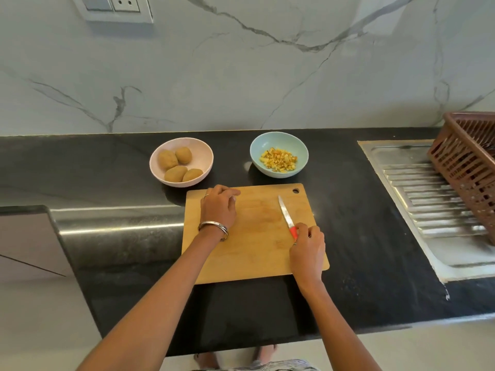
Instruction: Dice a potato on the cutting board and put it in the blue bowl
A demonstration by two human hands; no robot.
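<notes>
I see a wooden cutting board (pixel 254 236) lying flat on a black counter (pixel 361 236), and I tell every place from that board.

Behind the board's far left corner sits a pink bowl (pixel 205 153) with four whole brown potatoes (pixel 176 164) in it. The bowl is just beside the board, and I cannot tell if it touches.

On the left part of the board rests my left hand (pixel 218 207). Its fingers are curled down near the board's far edge. I cannot tell if they hold anything. Silver bangles (pixel 214 228) ring that wrist.

The middle of the board is bare wood.

Behind the board's far right part sits the blue bowl (pixel 267 145), close to the board but apart from it. Yellow potato cubes (pixel 278 159) fill its bottom.

On the right part of the board lies a knife (pixel 287 216) with a red handle. Its blade points away from me and leans a bit left. My right hand (pixel 306 246) pinches the red handle with its fingertips.

Right of the board, well apart, is a steel sink drainboard (pixel 428 199). A brown plastic basket (pixel 468 170) sits on it.
</notes>
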